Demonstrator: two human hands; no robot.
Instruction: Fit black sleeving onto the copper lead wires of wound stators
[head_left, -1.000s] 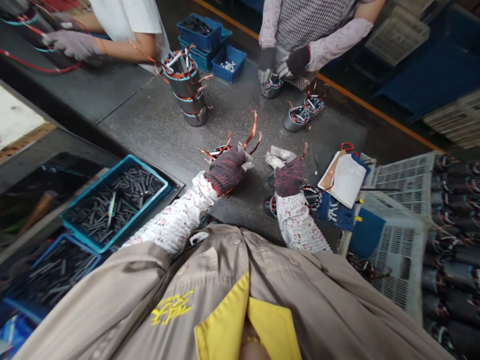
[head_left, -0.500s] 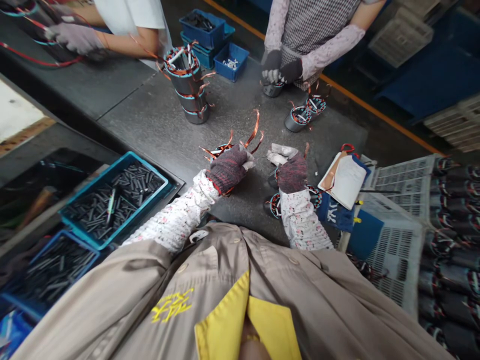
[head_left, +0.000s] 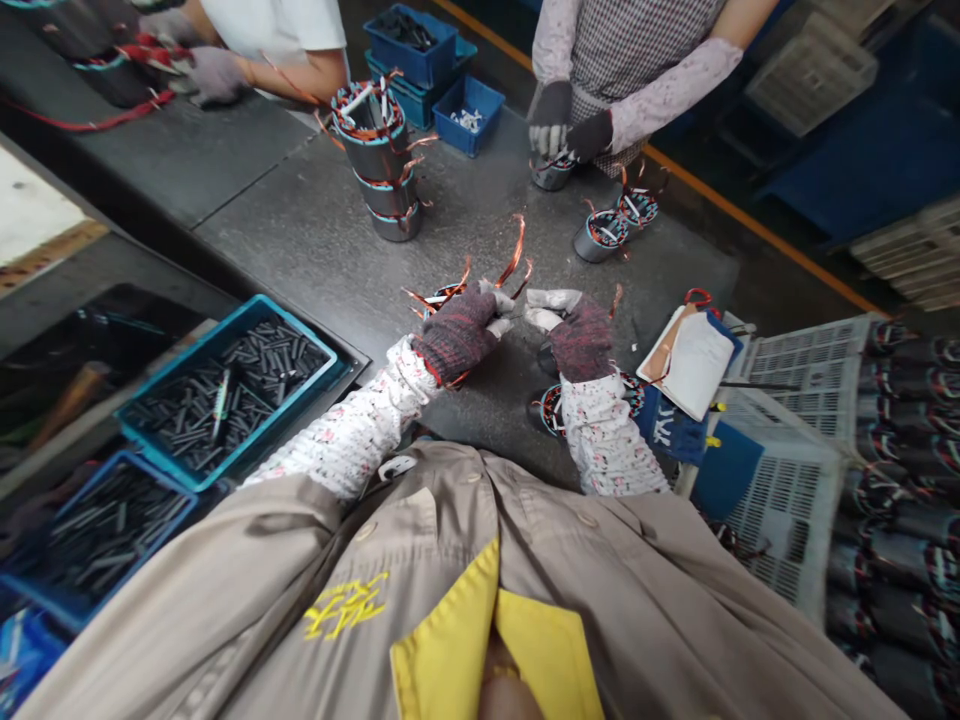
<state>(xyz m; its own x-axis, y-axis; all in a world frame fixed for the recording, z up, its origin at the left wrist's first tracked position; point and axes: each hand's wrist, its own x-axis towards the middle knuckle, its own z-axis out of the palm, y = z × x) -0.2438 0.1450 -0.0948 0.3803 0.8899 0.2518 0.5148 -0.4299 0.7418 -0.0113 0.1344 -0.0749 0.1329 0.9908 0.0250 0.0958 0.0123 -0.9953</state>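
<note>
My left hand (head_left: 461,332), in a dark knitted glove with pale fingertips, is over a motor stator (head_left: 435,300) on the dark table and hides most of it. Loose copper wires (head_left: 516,255) rise from the stator beyond my fingers. Facing it, a short gap away, is my right hand (head_left: 581,335) in a matching glove. The fingers of both hands are bent as in a pinch; what lies between them is too small to make out. Another stator (head_left: 553,410) stands beneath my right wrist, partly hidden by the sleeve.
Stacked stators (head_left: 379,150) stand farther back. A teal bin (head_left: 142,450) of black sleeves lies left. Two co-workers' gloved hands (head_left: 214,75) (head_left: 570,125) work across the table. A clipboard (head_left: 697,360) and crates (head_left: 810,390) are at the right.
My right fingertips have come closer to my left hand, narrowing the gap across which a thin strand showed before. The co-worker at the upper left now has a hand by a red tool.
</note>
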